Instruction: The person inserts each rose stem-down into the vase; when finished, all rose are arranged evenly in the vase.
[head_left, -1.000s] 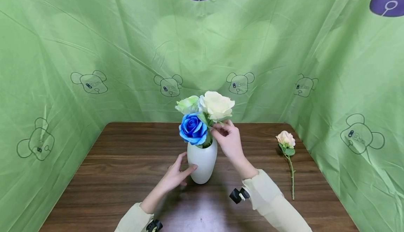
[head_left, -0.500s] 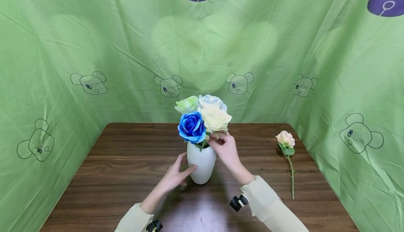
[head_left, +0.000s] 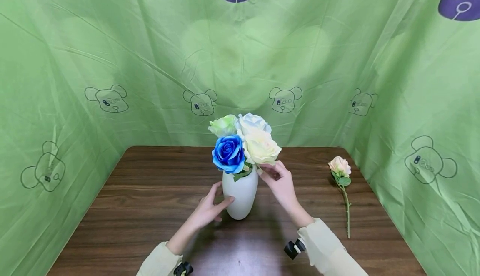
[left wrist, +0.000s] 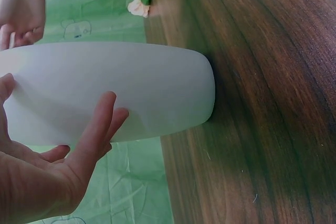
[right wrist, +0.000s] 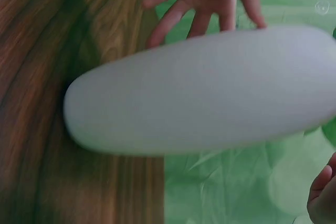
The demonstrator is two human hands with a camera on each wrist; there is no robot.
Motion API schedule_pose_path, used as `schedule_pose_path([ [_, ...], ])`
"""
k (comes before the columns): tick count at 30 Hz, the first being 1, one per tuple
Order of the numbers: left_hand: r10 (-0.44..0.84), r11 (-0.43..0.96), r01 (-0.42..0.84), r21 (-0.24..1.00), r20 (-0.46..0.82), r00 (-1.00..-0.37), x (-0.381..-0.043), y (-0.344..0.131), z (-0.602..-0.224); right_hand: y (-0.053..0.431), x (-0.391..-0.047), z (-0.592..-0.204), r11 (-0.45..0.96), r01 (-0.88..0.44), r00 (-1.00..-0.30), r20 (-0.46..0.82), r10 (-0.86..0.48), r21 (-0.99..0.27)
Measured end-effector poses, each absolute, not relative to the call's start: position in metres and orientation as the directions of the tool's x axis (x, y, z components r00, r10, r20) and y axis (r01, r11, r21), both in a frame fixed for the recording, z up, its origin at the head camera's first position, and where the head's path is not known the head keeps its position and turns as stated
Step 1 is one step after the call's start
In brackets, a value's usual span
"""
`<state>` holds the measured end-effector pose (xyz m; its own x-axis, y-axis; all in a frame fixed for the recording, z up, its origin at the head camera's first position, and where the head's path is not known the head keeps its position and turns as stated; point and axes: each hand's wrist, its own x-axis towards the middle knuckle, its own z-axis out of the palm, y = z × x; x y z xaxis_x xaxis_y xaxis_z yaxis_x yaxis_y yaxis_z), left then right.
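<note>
A white vase (head_left: pixel 240 196) stands upright on the wooden table, filling much of both wrist views. My left hand (head_left: pixel 205 211) steadies its left side with spread, mostly straight fingers. In the right wrist view, the left thumb tip meets the vase wall. The blooms in the vase are a blue rose (head_left: pixel 228 154), a pale green one (head_left: pixel 223 125), a pale blue-white one (head_left: pixel 255 122) and a cream rose (head_left: pixel 262 146) leaning right. Beneath the cream bloom, beside the rim, is my right hand (head_left: pixel 280 184), thumb and fingers close together; I cannot tell whether they pinch its stem.
A peach rose (head_left: pixel 340 166) with a thorny stem lies on the table (head_left: pixel 150 192) at the right. Green printed cloth (head_left: pixel 240 59) hangs behind and on both sides. Each wrist wears a small black camera.
The cream rose has dropped lower, uncovering the pale blue-white bloom behind, and then tipped right. My right hand went down with it, then rightward past the rim. My left hand stays at the vase.
</note>
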<state>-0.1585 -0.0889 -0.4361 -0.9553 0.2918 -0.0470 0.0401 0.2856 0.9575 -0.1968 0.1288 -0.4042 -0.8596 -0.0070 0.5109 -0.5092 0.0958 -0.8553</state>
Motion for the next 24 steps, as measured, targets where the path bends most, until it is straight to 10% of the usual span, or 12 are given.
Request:
schedule_pose_path([
  [7,0.292,0.294,0.033,0.955,-0.057,-0.955,-0.155,-0.088,-0.425,0.192,-0.257,-0.513,0.099,-0.563,-0.822,0.568,0.034,-0.820],
  [15,0.293,0.306,0.028,0.952,-0.066,-0.954,-0.155,-0.089,-0.425,0.225,-0.220,-0.462,0.385,-0.312,-0.919,0.379,0.110,-0.869],
  [24,0.291,0.298,0.014,0.954,-0.077,-0.954,-0.154,-0.089,-0.425,0.292,-0.227,-0.502,0.541,-0.063,-0.929,0.248,0.276,-0.838],
])
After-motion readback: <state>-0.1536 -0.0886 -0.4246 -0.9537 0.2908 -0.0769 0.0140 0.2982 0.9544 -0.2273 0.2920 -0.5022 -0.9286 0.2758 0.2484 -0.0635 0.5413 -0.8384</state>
